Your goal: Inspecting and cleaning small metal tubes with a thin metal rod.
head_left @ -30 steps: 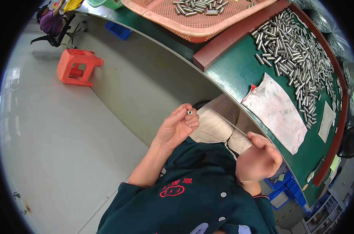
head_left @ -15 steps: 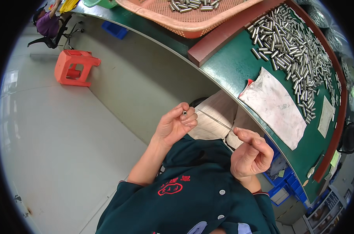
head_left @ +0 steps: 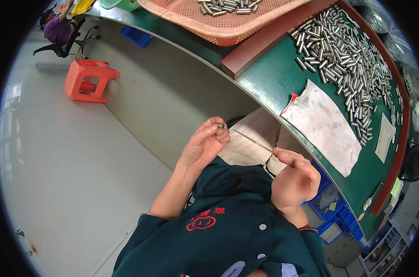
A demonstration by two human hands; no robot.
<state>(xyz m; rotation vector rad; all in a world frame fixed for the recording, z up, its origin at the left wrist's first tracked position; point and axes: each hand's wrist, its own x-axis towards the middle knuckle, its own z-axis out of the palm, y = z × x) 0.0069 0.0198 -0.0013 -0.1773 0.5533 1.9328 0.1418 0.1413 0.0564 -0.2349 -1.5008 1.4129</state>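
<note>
Between the fingertips of my left hand [head_left: 206, 142] is a small metal tube [head_left: 220, 125], its end showing. My right hand [head_left: 296, 177] pinches a thin metal rod [head_left: 252, 140]; part of that hand is blurred. The rod slants up and left, and its far tip stops just short of my left fingers, apart from the tube. Both hands are above my lap, in front of the curved green table [head_left: 265, 85]. On the table to the right lies a large pile of similar metal tubes [head_left: 343, 60], with a stained white cloth [head_left: 325, 127] nearer me.
A pink plastic basket [head_left: 209, 32] holding more tubes stands at the table's far end, beside a dark red bar [head_left: 260, 53]. Blue bins [head_left: 341, 214] are under the table at right. On the floor at left stands a red stool [head_left: 90, 79]; a person [head_left: 58, 30] sits beyond it.
My left hand has shifted slightly left and up, and the tube in it has turned from end-on to more sideways. My right hand with the rod has moved a little left.
</note>
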